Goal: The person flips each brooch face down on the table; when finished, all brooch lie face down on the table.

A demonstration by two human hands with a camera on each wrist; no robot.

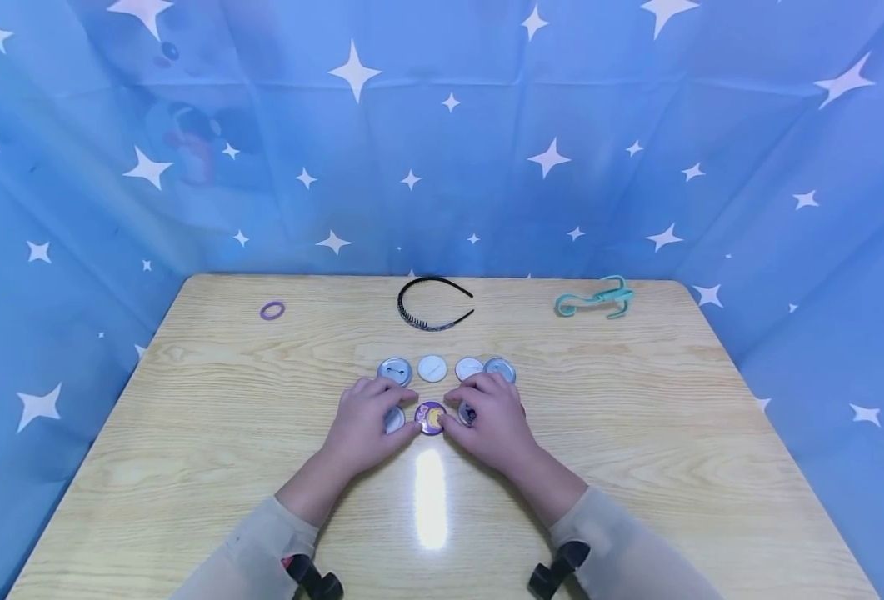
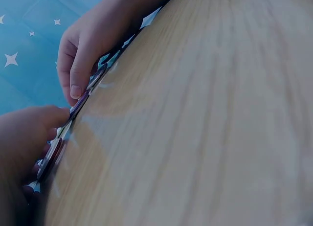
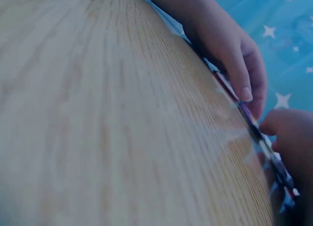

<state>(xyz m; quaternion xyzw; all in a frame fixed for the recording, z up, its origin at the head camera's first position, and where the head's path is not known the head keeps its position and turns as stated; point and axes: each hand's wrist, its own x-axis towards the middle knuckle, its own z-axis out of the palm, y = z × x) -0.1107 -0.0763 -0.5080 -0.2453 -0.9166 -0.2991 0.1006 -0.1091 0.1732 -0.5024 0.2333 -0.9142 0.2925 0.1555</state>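
Pale sleeves (image 1: 254, 550) reach up from the bottom of the frame to its center, where the left hand (image 1: 370, 421) and right hand (image 1: 494, 423), slightly apart, pinch a purple badge (image 1: 428, 417) from opposite edges. We see its picture side up; four badges (image 1: 432, 367) just above show their backs. We judge the work partway along: upper row laid out, lower row unfinished. Fingers hide parts of neighboring badges, so we cannot tell how many remain.
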